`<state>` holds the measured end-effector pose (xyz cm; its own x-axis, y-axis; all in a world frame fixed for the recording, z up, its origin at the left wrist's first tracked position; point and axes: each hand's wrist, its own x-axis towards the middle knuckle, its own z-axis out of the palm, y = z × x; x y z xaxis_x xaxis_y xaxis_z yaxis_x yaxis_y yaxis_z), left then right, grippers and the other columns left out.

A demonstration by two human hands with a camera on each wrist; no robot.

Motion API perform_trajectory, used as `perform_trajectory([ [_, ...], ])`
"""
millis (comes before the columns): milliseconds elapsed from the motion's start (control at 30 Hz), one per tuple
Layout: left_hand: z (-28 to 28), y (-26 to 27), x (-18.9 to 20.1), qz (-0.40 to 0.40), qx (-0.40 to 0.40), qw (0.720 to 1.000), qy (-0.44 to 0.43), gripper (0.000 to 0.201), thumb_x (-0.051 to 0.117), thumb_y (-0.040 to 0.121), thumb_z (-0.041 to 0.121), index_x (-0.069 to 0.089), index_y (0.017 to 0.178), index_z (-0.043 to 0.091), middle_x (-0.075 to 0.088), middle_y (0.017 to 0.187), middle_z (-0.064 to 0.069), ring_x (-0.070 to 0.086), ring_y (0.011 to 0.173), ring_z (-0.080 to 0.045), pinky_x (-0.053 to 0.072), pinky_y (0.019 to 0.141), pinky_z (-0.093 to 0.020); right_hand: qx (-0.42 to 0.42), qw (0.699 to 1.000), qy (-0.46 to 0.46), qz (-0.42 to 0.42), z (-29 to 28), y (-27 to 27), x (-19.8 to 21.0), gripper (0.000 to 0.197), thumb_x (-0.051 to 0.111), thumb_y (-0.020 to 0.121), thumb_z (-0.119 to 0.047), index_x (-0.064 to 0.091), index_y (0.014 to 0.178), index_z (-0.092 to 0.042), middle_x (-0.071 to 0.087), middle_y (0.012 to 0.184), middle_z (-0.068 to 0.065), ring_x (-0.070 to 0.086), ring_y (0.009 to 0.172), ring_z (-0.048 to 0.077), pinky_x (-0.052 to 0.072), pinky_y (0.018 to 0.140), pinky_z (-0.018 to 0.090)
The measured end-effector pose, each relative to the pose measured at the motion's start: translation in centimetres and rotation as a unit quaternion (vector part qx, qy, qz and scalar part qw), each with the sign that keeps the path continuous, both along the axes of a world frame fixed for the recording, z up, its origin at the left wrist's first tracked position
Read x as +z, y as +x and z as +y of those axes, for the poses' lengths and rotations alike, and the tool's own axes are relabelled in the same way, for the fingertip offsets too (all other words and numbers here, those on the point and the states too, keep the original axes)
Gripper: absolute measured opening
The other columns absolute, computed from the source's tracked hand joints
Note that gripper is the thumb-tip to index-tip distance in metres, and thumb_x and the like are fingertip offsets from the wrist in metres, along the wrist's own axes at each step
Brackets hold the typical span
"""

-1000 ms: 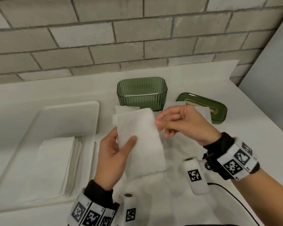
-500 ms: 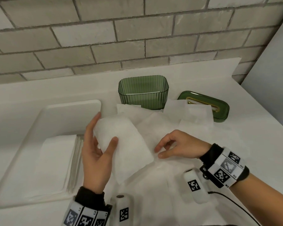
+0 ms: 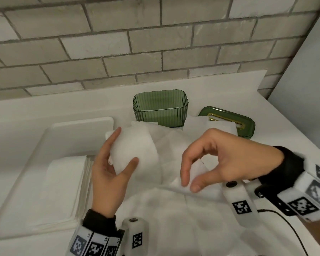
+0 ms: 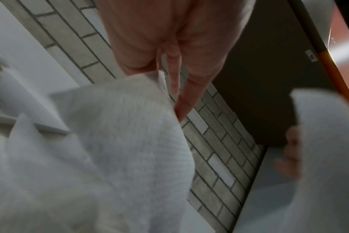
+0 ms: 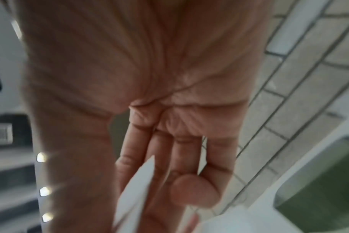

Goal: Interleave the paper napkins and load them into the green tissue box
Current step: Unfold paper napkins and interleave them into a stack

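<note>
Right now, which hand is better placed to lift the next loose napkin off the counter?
Right. The right hand already pinches the edge of a loose napkin on the counter, while the left hand is full, gripping the folded napkin bundle.

tray (image 3: 67, 133) left, box (image 3: 160, 108) behind, lid (image 3: 245, 120) right

Black sleeves (image 3: 100, 221), white marker-printed wristbands (image 3: 303, 204), bare hands (image 3: 109, 174).
</note>
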<state>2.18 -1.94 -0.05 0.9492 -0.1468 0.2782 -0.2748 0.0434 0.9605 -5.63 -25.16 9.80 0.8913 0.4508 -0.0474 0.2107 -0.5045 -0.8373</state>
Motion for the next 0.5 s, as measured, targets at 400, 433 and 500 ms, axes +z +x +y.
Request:
perform_trajectory([
  [400, -2.5, -2.5, 0.9, 0.107, -0.128, 0.978, -0.122, 0.047, 0.035, 0.098, 0.042, 0.07, 0.12, 0.019, 0.076, 0.11, -0.005, 0.072, 0.098, -0.017, 0.059, 0.078, -0.029, -0.18, 0.964, 0.188, -0.06, 0.6, 4.5, -3.1, 0.041, 0.082, 0.069, 0.005, 0.068, 0.106, -0.004, 0.071, 0.083, 0.019, 0.069, 0.073, 0.021, 0.058, 0.073, 0.029],
  [433, -2.5, -2.5, 0.9, 0.098, -0.13, 0.98, -0.119, 0.037, 0.043, 0.098, 0.035, 0.072, 0.117, 0.021, 0.075, 0.112, -0.005, 0.072, 0.102, -0.019, 0.059, 0.079, -0.029, -0.183, 0.964, 0.184, -0.062, 0.7, 4.7, -3.2, 0.042, 0.082, 0.069, 0.004, 0.068, 0.107, -0.005, 0.072, 0.082, 0.017, 0.069, 0.072, 0.022, 0.058, 0.073, 0.032],
  [500, -2.6, -2.7, 1.1, 0.086, -0.133, 0.981, -0.116, 0.025, 0.061, 0.094, 0.013, 0.071, 0.117, 0.015, 0.074, 0.116, -0.007, 0.07, 0.108, -0.024, 0.058, 0.084, -0.03, -0.19, 0.964, 0.175, -0.067, 0.7, 4.9, -3.5, 0.044, 0.083, 0.069, 0.004, 0.067, 0.108, -0.006, 0.072, 0.081, 0.015, 0.07, 0.073, 0.023, 0.059, 0.074, 0.036],
])
